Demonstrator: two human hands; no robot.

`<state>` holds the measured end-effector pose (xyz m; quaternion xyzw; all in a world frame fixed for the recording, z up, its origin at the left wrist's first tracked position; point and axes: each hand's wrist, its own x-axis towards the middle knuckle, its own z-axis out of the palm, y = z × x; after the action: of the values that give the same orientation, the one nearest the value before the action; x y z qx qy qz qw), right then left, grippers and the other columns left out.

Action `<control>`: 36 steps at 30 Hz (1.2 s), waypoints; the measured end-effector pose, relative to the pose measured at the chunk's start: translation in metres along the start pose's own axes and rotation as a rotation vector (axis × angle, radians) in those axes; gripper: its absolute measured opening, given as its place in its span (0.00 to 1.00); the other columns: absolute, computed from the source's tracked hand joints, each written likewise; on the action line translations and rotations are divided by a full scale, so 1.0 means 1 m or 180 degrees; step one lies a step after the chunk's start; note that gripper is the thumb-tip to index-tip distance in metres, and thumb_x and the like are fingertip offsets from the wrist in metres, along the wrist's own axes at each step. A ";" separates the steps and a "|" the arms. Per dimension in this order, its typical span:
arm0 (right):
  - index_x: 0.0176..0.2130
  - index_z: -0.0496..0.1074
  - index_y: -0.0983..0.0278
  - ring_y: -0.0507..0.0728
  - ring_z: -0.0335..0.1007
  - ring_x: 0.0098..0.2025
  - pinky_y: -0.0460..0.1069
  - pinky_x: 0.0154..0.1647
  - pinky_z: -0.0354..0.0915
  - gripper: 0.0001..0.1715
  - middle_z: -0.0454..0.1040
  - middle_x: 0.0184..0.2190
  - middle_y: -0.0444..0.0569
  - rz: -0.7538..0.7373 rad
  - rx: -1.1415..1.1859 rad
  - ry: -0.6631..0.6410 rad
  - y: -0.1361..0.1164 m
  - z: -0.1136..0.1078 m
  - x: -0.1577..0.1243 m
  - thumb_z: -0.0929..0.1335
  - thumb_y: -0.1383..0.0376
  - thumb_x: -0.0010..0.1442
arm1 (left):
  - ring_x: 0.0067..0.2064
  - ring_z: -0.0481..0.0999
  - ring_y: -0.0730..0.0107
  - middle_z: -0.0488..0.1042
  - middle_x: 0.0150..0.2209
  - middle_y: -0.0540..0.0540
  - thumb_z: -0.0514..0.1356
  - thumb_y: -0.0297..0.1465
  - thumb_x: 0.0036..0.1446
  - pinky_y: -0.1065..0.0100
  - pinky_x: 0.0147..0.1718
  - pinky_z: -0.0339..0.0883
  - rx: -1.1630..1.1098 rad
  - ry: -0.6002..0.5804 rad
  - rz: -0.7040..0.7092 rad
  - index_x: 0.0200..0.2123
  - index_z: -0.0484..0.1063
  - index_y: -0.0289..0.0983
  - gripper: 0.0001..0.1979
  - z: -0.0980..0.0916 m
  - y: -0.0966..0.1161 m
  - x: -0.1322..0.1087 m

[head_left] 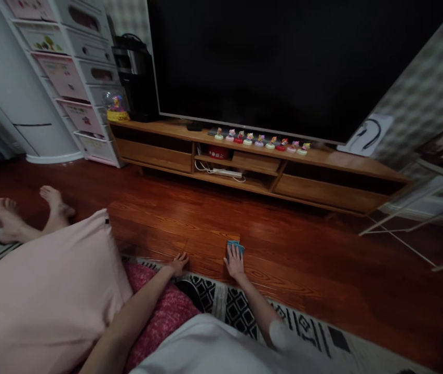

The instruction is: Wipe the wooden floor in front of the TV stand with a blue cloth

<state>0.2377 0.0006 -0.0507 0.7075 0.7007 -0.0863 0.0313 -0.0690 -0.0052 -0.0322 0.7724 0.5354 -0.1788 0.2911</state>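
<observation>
My right hand (235, 264) lies palm down with its fingers stretched out over a small blue thing (233, 242) on the wooden floor. That blue thing looks like a folded cloth, but most of it is hidden under the hand. To the left, my left hand (179, 264) rests on the floor by the rug's edge, fingers spread, with nothing in it. A dark rounded object (190, 292), partly covered, lies on the rug (240, 311) between my arms. My left forearm crosses red patterned fabric (170, 311).
A pink pillow (45, 291) lies at left, with bare feet (55, 200) beyond it. Ahead stands a low wooden TV cabinet (237, 176) bearing a row of small figurines (259, 140) and a large television (276, 62). A white-legged folding stand (412, 228) is at right.
</observation>
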 end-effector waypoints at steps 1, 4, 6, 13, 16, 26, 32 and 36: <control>0.72 0.45 0.57 0.59 0.34 0.74 0.59 0.71 0.39 0.36 0.39 0.74 0.47 -0.0094 -0.0017 0.0010 0.005 0.007 -0.010 0.55 0.57 0.69 | 0.72 0.37 0.42 0.36 0.73 0.36 0.58 0.39 0.58 0.44 0.66 0.45 0.0012 0.0009 0.0002 0.72 0.47 0.36 0.41 0.000 0.000 0.000; 0.72 0.46 0.56 0.59 0.36 0.74 0.58 0.70 0.42 0.36 0.42 0.74 0.46 -0.0279 -0.0053 0.0071 0.022 0.029 -0.050 0.57 0.56 0.68 | 0.72 0.39 0.42 0.36 0.73 0.36 0.57 0.37 0.58 0.45 0.65 0.48 0.0014 0.0068 0.0000 0.72 0.48 0.36 0.41 0.002 0.000 -0.001; 0.72 0.47 0.56 0.60 0.37 0.74 0.57 0.70 0.44 0.37 0.44 0.74 0.47 -0.0296 -0.0054 0.0129 0.034 0.039 -0.077 0.58 0.56 0.68 | 0.72 0.39 0.43 0.37 0.73 0.36 0.57 0.36 0.58 0.44 0.65 0.48 0.0022 0.0140 0.0011 0.71 0.49 0.35 0.40 0.002 0.000 -0.003; 0.72 0.47 0.55 0.62 0.40 0.73 0.60 0.67 0.49 0.37 0.47 0.73 0.50 0.0115 -0.0007 0.0123 0.050 0.019 -0.066 0.57 0.53 0.68 | 0.73 0.35 0.47 0.37 0.74 0.41 0.56 0.32 0.59 0.43 0.65 0.48 0.0083 0.0405 0.0324 0.71 0.50 0.42 0.38 -0.006 0.009 -0.010; 0.72 0.44 0.58 0.61 0.36 0.74 0.60 0.69 0.42 0.37 0.42 0.74 0.50 0.0463 -0.0006 0.0137 0.044 0.000 -0.025 0.54 0.53 0.69 | 0.73 0.36 0.47 0.38 0.74 0.43 0.57 0.31 0.59 0.42 0.65 0.49 0.0114 0.0402 0.0465 0.71 0.49 0.46 0.39 -0.008 0.014 -0.011; 0.72 0.45 0.59 0.60 0.33 0.74 0.59 0.71 0.38 0.37 0.38 0.74 0.50 -0.0009 -0.0044 0.0201 0.041 0.024 -0.037 0.55 0.53 0.69 | 0.72 0.38 0.46 0.36 0.74 0.41 0.58 0.35 0.61 0.45 0.65 0.48 0.0093 0.0076 0.0237 0.71 0.51 0.43 0.37 -0.007 0.011 -0.013; 0.72 0.47 0.56 0.58 0.32 0.75 0.58 0.71 0.39 0.36 0.41 0.74 0.46 -0.0314 0.0056 0.0485 0.045 0.052 -0.089 0.54 0.51 0.70 | 0.72 0.39 0.45 0.38 0.73 0.43 0.57 0.40 0.61 0.43 0.65 0.50 -0.0020 0.0202 0.0270 0.71 0.52 0.45 0.36 0.000 0.007 -0.008; 0.72 0.45 0.58 0.59 0.31 0.74 0.60 0.71 0.37 0.37 0.40 0.74 0.47 0.0074 0.0072 0.0416 0.035 0.030 -0.051 0.53 0.52 0.69 | 0.72 0.38 0.45 0.37 0.73 0.42 0.58 0.40 0.61 0.44 0.65 0.49 -0.0015 0.0165 0.0247 0.71 0.52 0.43 0.36 0.000 0.007 -0.008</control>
<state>0.2697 -0.0549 -0.0740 0.7200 0.6920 -0.0475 -0.0215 -0.0657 -0.0125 -0.0262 0.7963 0.5128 -0.1460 0.2857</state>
